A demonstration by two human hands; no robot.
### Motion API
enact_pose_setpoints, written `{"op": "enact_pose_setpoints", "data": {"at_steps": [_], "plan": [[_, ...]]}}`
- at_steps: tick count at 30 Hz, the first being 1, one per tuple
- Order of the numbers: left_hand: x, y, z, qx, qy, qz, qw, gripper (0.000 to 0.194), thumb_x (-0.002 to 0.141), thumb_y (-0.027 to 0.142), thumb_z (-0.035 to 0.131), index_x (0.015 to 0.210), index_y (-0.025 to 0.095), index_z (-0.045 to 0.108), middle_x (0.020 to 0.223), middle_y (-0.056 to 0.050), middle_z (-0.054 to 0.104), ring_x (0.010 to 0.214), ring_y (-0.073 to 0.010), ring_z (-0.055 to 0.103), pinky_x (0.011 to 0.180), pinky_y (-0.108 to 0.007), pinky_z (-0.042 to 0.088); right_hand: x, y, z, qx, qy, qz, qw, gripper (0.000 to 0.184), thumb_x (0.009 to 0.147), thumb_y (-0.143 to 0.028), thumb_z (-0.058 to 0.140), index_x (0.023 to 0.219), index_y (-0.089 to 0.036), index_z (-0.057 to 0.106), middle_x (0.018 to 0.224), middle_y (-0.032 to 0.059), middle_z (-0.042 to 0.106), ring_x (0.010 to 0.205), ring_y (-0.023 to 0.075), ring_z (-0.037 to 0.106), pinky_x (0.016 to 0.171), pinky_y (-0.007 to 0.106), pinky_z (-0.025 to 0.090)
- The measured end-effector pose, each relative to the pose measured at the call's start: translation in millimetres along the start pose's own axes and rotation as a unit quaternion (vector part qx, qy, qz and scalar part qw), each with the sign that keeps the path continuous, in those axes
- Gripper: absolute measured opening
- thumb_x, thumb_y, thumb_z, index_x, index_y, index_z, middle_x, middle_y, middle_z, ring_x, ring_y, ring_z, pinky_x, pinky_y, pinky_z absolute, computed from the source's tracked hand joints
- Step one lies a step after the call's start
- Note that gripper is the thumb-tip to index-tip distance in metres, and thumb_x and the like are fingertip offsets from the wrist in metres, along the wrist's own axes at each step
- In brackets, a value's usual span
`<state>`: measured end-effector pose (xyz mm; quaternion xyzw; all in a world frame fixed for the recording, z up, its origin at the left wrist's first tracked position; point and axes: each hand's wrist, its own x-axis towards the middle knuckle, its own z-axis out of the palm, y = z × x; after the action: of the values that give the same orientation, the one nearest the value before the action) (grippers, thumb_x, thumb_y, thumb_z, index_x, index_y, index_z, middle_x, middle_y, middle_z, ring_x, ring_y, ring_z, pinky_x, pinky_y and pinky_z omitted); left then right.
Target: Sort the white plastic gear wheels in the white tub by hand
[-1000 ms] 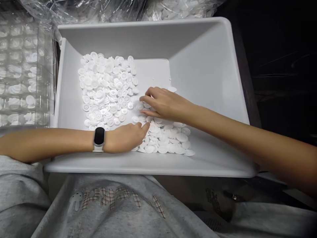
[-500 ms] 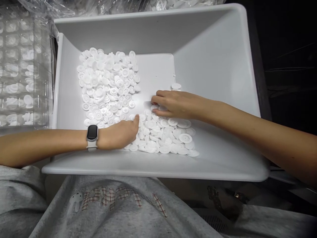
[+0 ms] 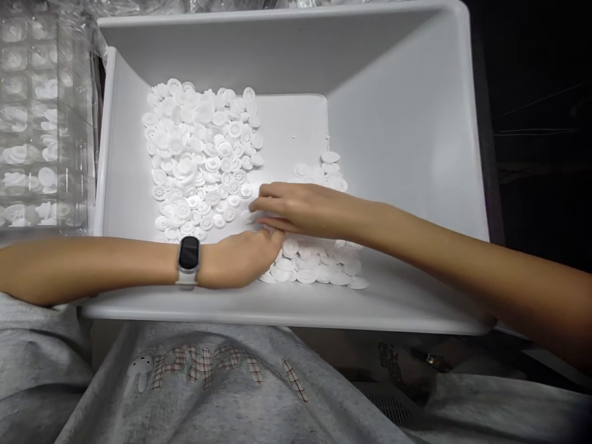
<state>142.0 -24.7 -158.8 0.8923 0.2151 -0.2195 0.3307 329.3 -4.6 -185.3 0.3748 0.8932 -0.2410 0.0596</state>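
Note:
In the head view, many small white plastic discs lie in two heaps in a grey-white bin. The left heap [image 3: 198, 154] holds discs with spoke-like patterns. The right heap [image 3: 314, 265] sits partly beneath my hands. My right hand [image 3: 300, 206] reaches in from the right over that heap, fingers loosely bent and thumb apart, with nothing visibly gripped. Just beyond its fingertips lies a single white disc [image 3: 248, 216]. My left hand [image 3: 243, 256], with a watch [image 3: 189, 253] on the wrist, rests at the near edge of the right heap. Its fingertips are hidden below my right hand.
The bin [image 3: 407, 123] has high sloping walls and a near rim across my lap. Clear plastic trays [image 3: 32, 123] with white parts stand at the left. Crumpled clear plastic film [image 3: 152, 7] lies behind the bin.
My right hand has moved left and toward me, uncovering discs at the heap's far side. My left hand has shifted right, so the two hands now overlap.

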Motion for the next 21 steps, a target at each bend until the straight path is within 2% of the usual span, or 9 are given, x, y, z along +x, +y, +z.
{"op": "enact_pose_setpoints", "data": {"at_steps": [4,6,9,13,17,19,21], "plan": [[-25.8,-1.8,-3.9,0.035,-0.013,0.012,0.999,0.033,0.096,0.005,0.029,0.123,0.009,0.049,0.112,-0.013,0.059,0.082,-0.0167,0.057,0.069,-0.033,0.051,11.5,-7.5,7.5,-0.001,-0.028,-0.031,0.999,0.025,0.1,-0.026,0.038,0.098,-0.015,0.06,0.094,0.0098,0.057,0.075,0.0167,0.047,0.058,0.028,0.029],[-37.1,-4.9,-5.3,0.054,-0.031,0.003,0.998,0.03,0.094,0.003,0.027,0.112,0.009,0.051,0.105,-0.014,0.058,0.079,-0.019,0.055,0.068,-0.034,0.049,8.7,-3.5,9.5,0.001,-0.033,-0.027,0.999,0.022,0.099,-0.024,0.039,0.097,-0.015,0.059,0.091,0.0089,0.057,0.072,0.0156,0.045,0.058,0.027,0.029],[-45.6,-11.6,-2.9,0.063,-0.052,-0.014,0.997,0.023,0.097,0.008,0.027,0.102,0.011,0.05,0.095,-0.013,0.058,0.073,-0.0183,0.053,0.065,-0.034,0.047,-1.3,3.9,9.8,0.007,-0.041,-0.013,0.999,0.02,0.097,-0.025,0.042,0.094,-0.014,0.059,0.088,0.0083,0.056,0.067,0.0138,0.045,0.058,0.027,0.031],[-40.3,-19.0,6.8,0.035,-0.055,0.007,0.998,0.017,0.1,0.016,0.031,0.106,0.012,0.047,0.094,-0.01,0.059,0.069,-0.0169,0.052,0.064,-0.033,0.048,-7.3,7.1,3.9,0.027,-0.045,-0.003,0.999,0.024,0.098,-0.029,0.042,0.091,-0.015,0.06,0.091,0.0086,0.058,0.067,0.0137,0.048,0.058,0.027,0.034],[-26.8,-17.8,12.7,0.0,-0.041,0.038,0.998,0.018,0.098,0.011,0.031,0.109,0.014,0.045,0.097,-0.009,0.06,0.071,-0.0159,0.053,0.066,-0.032,0.048,1.0,11.3,-3.4,0.024,-0.004,0.03,0.999,0.03,0.101,-0.034,0.038,0.099,-0.014,0.06,0.096,0.0115,0.059,0.076,0.0173,0.052,0.065,0.03,0.039],[-19.4,-15.3,13.5,-0.013,-0.034,0.046,0.998,0.017,0.099,0.013,0.032,0.111,0.013,0.045,0.098,-0.007,0.06,0.073,-0.0142,0.054,0.068,-0.03,0.049,6.0,16.1,-4.1,0.012,0.013,0.046,0.999,0.028,0.099,-0.035,0.042,0.103,-0.013,0.059,0.098,0.0132,0.058,0.08,0.0197,0.052,0.067,0.031,0.038],[-12.5,-13.0,13.6,-0.023,-0.029,0.051,0.998,0.018,0.102,0.018,0.035,0.114,0.013,0.047,0.099,-0.005,0.06,0.076,-0.0125,0.055,0.069,-0.028,0.049,9.2,20.8,-2.5,0.005,0.009,0.052,0.999,0.024,0.096,-0.034,0.045,0.098,-0.014,0.058,0.095,0.0124,0.057,0.079,0.0194,0.05,0.066,0.031,0.037]]}}
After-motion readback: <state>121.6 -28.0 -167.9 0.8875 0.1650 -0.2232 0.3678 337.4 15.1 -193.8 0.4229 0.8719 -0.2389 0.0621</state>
